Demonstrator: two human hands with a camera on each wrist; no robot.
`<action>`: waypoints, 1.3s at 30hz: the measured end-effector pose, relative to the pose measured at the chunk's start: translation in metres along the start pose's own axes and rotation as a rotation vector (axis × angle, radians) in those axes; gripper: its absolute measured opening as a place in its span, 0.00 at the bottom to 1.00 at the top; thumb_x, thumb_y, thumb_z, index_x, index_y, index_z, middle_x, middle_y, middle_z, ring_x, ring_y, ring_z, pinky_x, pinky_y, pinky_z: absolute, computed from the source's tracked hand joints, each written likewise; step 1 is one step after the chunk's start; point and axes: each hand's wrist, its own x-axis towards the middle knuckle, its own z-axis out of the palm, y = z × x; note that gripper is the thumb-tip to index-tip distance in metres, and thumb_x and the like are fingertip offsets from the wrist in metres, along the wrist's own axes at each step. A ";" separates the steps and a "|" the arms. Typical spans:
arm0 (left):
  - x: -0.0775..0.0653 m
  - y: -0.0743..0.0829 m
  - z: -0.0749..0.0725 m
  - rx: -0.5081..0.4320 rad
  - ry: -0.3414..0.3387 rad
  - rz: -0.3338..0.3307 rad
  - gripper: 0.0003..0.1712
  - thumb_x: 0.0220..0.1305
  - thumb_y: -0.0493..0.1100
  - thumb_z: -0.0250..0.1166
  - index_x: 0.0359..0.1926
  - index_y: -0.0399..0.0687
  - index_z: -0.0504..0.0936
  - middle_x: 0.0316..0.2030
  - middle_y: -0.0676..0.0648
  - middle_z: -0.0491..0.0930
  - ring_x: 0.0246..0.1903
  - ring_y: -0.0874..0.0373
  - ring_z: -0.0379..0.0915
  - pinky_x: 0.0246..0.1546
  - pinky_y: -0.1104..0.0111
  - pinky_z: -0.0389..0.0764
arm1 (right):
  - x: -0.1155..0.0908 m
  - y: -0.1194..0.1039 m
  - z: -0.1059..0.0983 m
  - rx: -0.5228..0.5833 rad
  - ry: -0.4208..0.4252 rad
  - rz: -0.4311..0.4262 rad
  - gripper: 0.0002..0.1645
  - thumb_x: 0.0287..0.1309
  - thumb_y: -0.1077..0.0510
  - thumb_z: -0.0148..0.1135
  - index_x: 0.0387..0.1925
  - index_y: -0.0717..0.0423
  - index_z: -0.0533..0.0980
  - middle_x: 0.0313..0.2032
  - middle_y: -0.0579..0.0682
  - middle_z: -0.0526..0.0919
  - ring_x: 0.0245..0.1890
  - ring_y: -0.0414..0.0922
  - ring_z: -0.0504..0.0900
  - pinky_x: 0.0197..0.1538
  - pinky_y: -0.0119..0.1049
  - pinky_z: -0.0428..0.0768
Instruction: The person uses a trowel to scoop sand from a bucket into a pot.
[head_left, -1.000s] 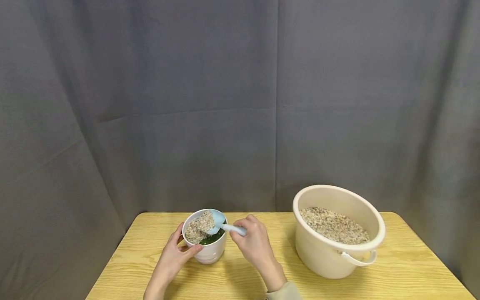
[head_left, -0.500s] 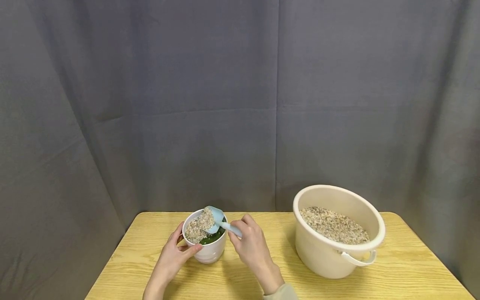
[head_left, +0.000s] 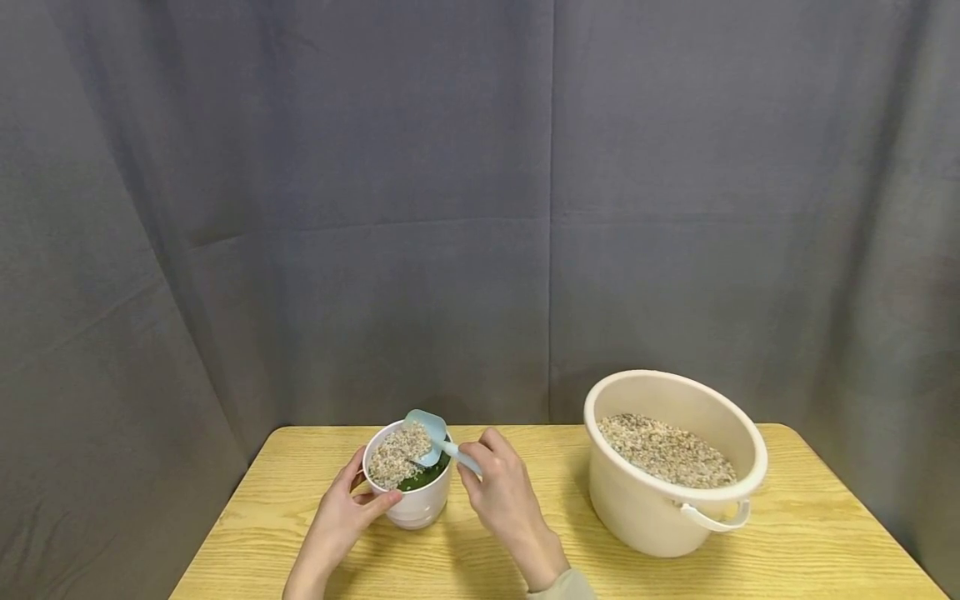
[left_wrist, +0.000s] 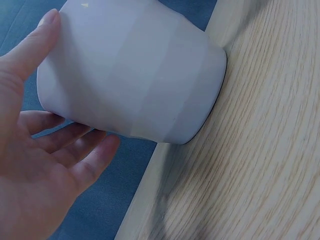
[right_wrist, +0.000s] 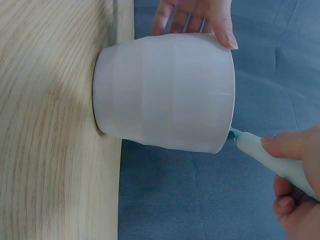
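Observation:
A white pot (head_left: 417, 510) stands upright on the table at centre left in the head view. Pale gravel (head_left: 396, 458) fills its left part, and dark green material (head_left: 424, 477) shows at the front right inside. My left hand (head_left: 341, 515) holds the pot from the left, thumb on the near rim and fingers round the far side. In my right hand (head_left: 508, 500) is the handle of a light blue hand trowel (head_left: 459, 454). Its tilted blade lies over the pot's opening, low edge against the gravel. The right wrist view shows the trowel's handle (right_wrist: 270, 160) gripped beside the rim.
A large cream bucket (head_left: 637, 512) part-filled with gravel (head_left: 663, 450) stands at the right, its handle (head_left: 716, 521) hanging at the front. The wooden table (head_left: 262, 533) ends at a grey curtain (head_left: 465, 250) behind.
The trowel's blade has tipped up and shifted slightly toward the back, and gravel has slid off it into the pot. My right hand moved slightly left; my left hand kept its hold.

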 end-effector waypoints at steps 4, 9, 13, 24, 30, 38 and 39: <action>0.000 0.001 0.000 -0.023 -0.002 0.002 0.52 0.54 0.44 0.76 0.74 0.40 0.56 0.67 0.32 0.62 0.58 0.39 0.70 0.49 0.61 0.81 | 0.000 0.001 0.000 -0.005 0.003 -0.007 0.16 0.38 0.73 0.77 0.32 0.57 0.84 0.28 0.43 0.69 0.27 0.36 0.69 0.28 0.26 0.75; -0.001 0.000 0.000 -0.041 0.004 -0.014 0.53 0.54 0.43 0.76 0.74 0.40 0.55 0.67 0.30 0.62 0.54 0.40 0.73 0.49 0.61 0.81 | 0.000 0.004 0.000 -0.016 0.008 -0.044 0.17 0.37 0.73 0.77 0.32 0.56 0.84 0.28 0.43 0.69 0.27 0.36 0.68 0.28 0.27 0.74; -0.001 -0.001 0.000 -0.049 0.007 -0.023 0.53 0.54 0.43 0.76 0.75 0.41 0.54 0.66 0.29 0.62 0.52 0.41 0.75 0.48 0.61 0.81 | 0.001 0.008 -0.001 -0.006 0.036 -0.088 0.18 0.36 0.75 0.77 0.31 0.56 0.84 0.27 0.43 0.69 0.28 0.38 0.68 0.29 0.28 0.72; -0.001 -0.002 -0.001 -0.049 0.001 -0.024 0.54 0.54 0.44 0.76 0.75 0.40 0.54 0.66 0.29 0.62 0.53 0.40 0.75 0.48 0.62 0.81 | 0.002 0.009 0.001 0.034 0.090 -0.132 0.19 0.37 0.76 0.74 0.32 0.55 0.85 0.27 0.44 0.71 0.29 0.41 0.70 0.30 0.27 0.72; 0.002 -0.003 0.001 -0.042 -0.002 -0.023 0.53 0.55 0.43 0.76 0.74 0.40 0.54 0.67 0.30 0.62 0.52 0.41 0.76 0.48 0.62 0.81 | 0.001 0.013 0.000 0.018 0.102 -0.149 0.19 0.40 0.76 0.72 0.33 0.54 0.85 0.28 0.44 0.72 0.30 0.42 0.71 0.31 0.27 0.72; 0.003 -0.004 0.002 -0.040 0.005 -0.017 0.53 0.55 0.43 0.75 0.74 0.40 0.54 0.67 0.31 0.61 0.56 0.40 0.72 0.50 0.61 0.81 | 0.001 0.020 0.000 0.015 0.156 -0.197 0.16 0.45 0.75 0.70 0.34 0.54 0.85 0.34 0.47 0.79 0.31 0.44 0.73 0.32 0.26 0.75; 0.003 -0.004 0.002 -0.043 0.004 -0.013 0.52 0.55 0.42 0.76 0.74 0.41 0.55 0.67 0.31 0.62 0.56 0.39 0.71 0.50 0.61 0.80 | 0.001 0.020 0.000 0.016 0.156 -0.200 0.16 0.46 0.74 0.69 0.34 0.54 0.85 0.34 0.47 0.79 0.31 0.44 0.73 0.32 0.26 0.75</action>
